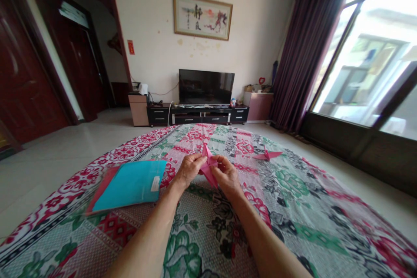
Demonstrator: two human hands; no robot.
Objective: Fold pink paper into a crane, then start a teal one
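Observation:
Both my hands hold a folded piece of pink origami paper (208,163) above the patterned tablecloth. Its shape is a narrow diamond, with one point away from me and one toward me. My left hand (190,168) pinches its left side between thumb and fingers. On the right side, my right hand (227,176) grips it the same way, thumb on top. The fingers beneath the paper are partly hidden. A finished pink paper crane (267,153) with spread wings stands on the cloth, right of and beyond my right hand.
A pack of coloured paper (130,184), blue on top with red beneath, lies left of my left arm. The round table wears a floral tablecloth (293,221). Beyond its far edge are a low black cabinet (192,118) and a television (206,87). A window (371,65) is at right.

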